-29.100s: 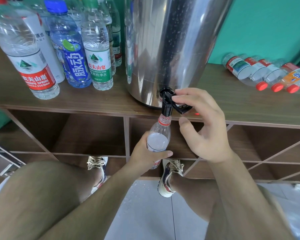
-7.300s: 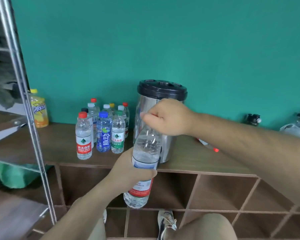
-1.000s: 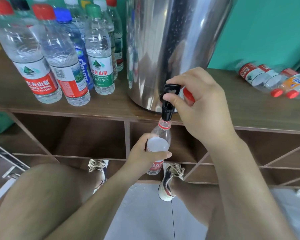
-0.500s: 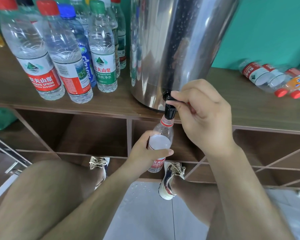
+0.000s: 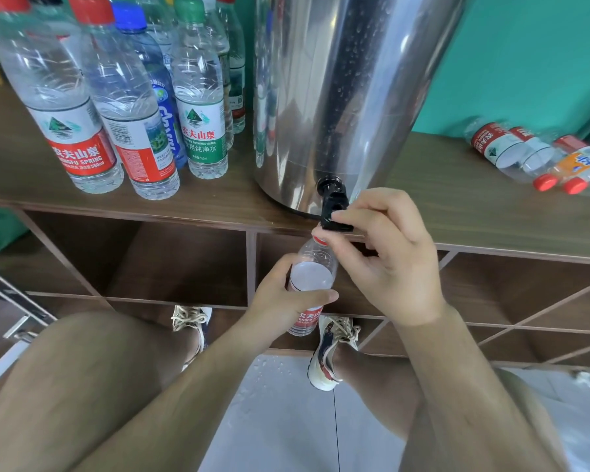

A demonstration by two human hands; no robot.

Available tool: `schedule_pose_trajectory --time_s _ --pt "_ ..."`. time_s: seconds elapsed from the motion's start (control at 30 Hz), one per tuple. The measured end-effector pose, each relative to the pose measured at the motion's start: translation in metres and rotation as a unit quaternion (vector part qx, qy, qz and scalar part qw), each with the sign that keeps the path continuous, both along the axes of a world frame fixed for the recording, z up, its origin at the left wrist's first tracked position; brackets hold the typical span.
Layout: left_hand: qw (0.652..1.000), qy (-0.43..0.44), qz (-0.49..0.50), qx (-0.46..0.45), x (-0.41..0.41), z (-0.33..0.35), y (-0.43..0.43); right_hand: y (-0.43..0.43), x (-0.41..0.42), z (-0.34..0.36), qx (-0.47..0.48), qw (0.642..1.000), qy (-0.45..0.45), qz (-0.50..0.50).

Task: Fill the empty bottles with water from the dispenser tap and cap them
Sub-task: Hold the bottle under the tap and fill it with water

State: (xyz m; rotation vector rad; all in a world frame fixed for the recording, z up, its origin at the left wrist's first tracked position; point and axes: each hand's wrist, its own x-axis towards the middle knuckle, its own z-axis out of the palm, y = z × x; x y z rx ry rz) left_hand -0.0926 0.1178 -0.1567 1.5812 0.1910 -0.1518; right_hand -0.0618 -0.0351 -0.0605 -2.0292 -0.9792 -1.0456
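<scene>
A steel water dispenser (image 5: 348, 97) stands on the wooden shelf top (image 5: 457, 206), its black tap (image 5: 331, 202) jutting over the front edge. My left hand (image 5: 280, 301) grips a clear, uncapped bottle with a red label (image 5: 312, 274) and holds its mouth right under the tap spout. My right hand (image 5: 389, 260) pinches the tap lever, index finger on top and thumb beneath, beside the bottle neck. Whether water flows is hidden by my fingers.
Several capped, filled bottles (image 5: 198, 97) stand left of the dispenser. A few empty bottles with red caps (image 5: 511, 151) lie on their sides at the right. Open cubby shelves sit below. My knees and shoes are over a wet tiled floor (image 5: 280, 386).
My right hand has slid from the top of the tap down onto its lever, which now points forward. The red cap seen in that hand a second ago is out of sight.
</scene>
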Motion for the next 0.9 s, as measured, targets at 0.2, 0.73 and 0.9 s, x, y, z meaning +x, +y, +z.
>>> schedule_pose_trajectory --time_s 0.2,0.73,0.9 --pt "1.0 0.002 0.001 0.005 0.001 -0.001 0.0 -0.001 -0.003 -0.001 0.042 0.999 0.01 0.009" --pt "1.0 0.014 0.003 0.016 0.003 -0.004 0.0 -0.026 0.032 -0.016 0.26 0.913 0.311 -0.052" --pt "1.0 0.015 0.0 0.015 0.003 -0.003 0.0 -0.044 0.045 -0.024 0.155 0.92 0.345 -0.102"
